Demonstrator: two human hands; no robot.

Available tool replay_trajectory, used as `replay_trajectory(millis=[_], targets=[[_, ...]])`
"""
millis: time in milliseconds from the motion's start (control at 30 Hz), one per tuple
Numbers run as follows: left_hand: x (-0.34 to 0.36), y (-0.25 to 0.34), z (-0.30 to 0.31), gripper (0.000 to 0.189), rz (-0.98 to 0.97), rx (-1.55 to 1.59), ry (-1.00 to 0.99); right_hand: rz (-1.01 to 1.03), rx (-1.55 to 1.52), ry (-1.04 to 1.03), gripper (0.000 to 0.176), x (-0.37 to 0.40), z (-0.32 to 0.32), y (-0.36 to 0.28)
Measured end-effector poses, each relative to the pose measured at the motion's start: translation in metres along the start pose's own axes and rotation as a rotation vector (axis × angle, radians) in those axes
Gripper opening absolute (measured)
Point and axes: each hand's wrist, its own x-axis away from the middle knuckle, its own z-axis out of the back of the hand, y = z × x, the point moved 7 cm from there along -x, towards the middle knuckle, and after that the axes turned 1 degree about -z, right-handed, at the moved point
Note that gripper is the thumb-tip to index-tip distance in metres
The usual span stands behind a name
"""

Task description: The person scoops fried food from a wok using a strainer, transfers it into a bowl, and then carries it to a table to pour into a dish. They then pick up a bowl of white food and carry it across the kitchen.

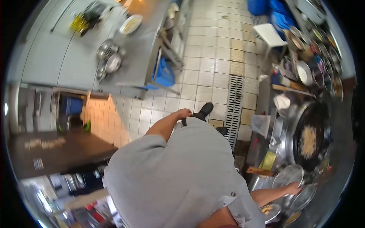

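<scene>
My left hand (184, 113) hangs low in front of my legs, fingers curled, beside something dark; whether it holds anything is hidden. On the right, my right hand (293, 188) reaches over the metal counter with its fingers closed. What it grips is too blurred to name. Next to that hand are a round glassy or metal bowl (288, 175) and another shiny round bowl (304, 198). Farther along the counter sits a large dark wok (322, 121) with pale, noodle-like food (308, 142) in it. A small bowl (270, 213) with yellowish pieces lies below my right forearm.
A wooden handle (260, 171) and a yellow-green cloth (268, 160) lie by the wok. Many pans and bowls (304, 72) crowd the far right. A white stool (267, 35) stands near a floor drain (234, 102). To the left, a steel table (133, 57) holds metal bowls (113, 62).
</scene>
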Motion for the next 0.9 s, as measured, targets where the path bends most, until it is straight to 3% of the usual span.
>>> replay_trajectory(millis=[67, 167, 300, 400, 500, 567, 600, 633, 667, 700, 800, 900], targets=[[-0.007, -0.025, -0.015, 0.039, 0.060, 0.080, 0.005, -0.004, -0.357, 0.064, 0.037, 0.019, -0.010, -0.006], [-0.021, -0.042, -0.022, 0.037, 0.019, 0.061, 0.042, -0.502, -0.486, -0.167, 0.038, 0.081, 0.029, -0.085], [-0.032, -0.051, -0.016, 0.033, 0.013, 0.032, 0.005, -0.475, -0.666, -0.204, 0.043, 0.109, 0.032, -0.124], [-0.030, -0.048, 0.001, 0.033, -0.012, 0.002, 0.033, -0.314, -0.634, -0.253, 0.046, 0.117, 0.002, -0.098], [-0.043, -0.062, 0.012, 0.037, -0.095, -0.052, 0.047, -0.285, -0.743, -0.411, 0.044, 0.146, -0.018, -0.099], [-0.045, -0.067, 0.023, 0.036, -0.167, 0.022, -0.002, -0.293, -0.868, -0.536, 0.043, 0.163, -0.029, -0.093], [-0.059, -0.089, 0.020, 0.032, -0.179, 0.206, 0.021, -0.296, -0.923, -0.548, 0.043, 0.168, -0.027, -0.095], [-0.052, -0.076, 0.038, 0.029, -0.193, 0.083, 0.006, -0.275, -0.980, -0.548, 0.043, 0.168, -0.023, -0.093], [-0.058, -0.078, 0.037, 0.028, -0.182, -0.050, -0.209, -0.389, -0.932, -0.416, 0.041, 0.174, 0.003, -0.110], [-0.052, -0.079, 0.045, 0.030, -0.255, 0.037, -0.131, -0.495, -0.888, -0.269, 0.040, 0.186, 0.033, -0.137], [-0.124, -0.205, 0.017, 0.038, -0.202, 0.051, -0.167, -0.679, -0.902, -0.103, 0.034, 0.210, 0.077, -0.185], [-0.083, -0.160, 0.075, 0.033, -0.340, 0.072, -0.207, -0.686, -0.909, -0.071, 0.037, 0.216, 0.084, -0.192]])
